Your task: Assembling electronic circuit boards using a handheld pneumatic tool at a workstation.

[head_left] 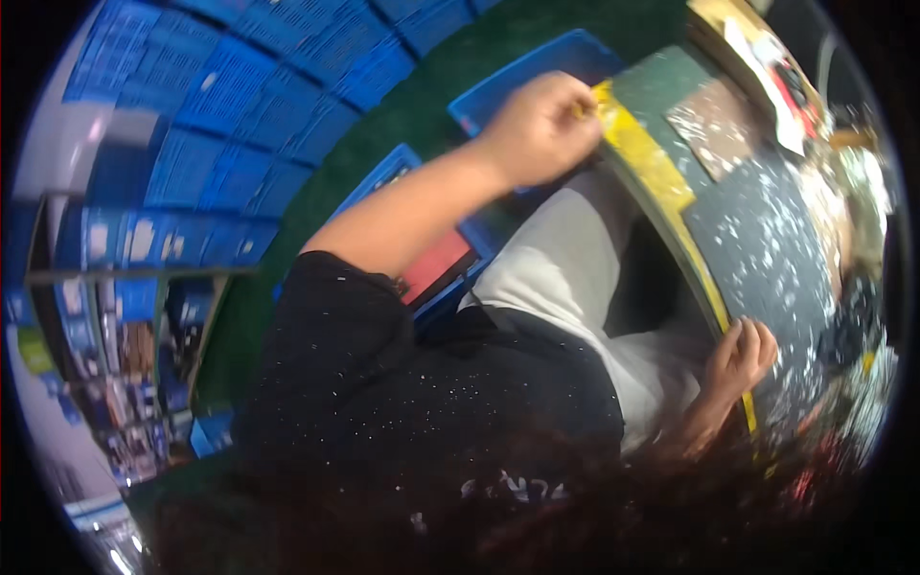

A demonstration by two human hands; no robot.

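My left hand point(544, 132) is closed, its fingers curled tight beside the taped corner of the worktable. A small yellow bit shows between its fingertips, too blurred to name. Yellow tape point(644, 144) runs along the table's edge, wide and wrinkled near that hand. At the other end of this edge, my right hand point(743, 359) rests over the tape with its fingers bent in together. Whatever it may hold is hidden. Under both hands' side of the table are my legs in light grey trousers point(546, 259).
On the worktable point(757, 259) lie pale flecks and a brown board point(714, 125). A carton point(757, 57) and clutter line its far side. Blue bins point(537, 77) stand on the green floor by my left arm, one holding a red item point(436, 264). Stacked blue crates point(230, 86) rise beyond.
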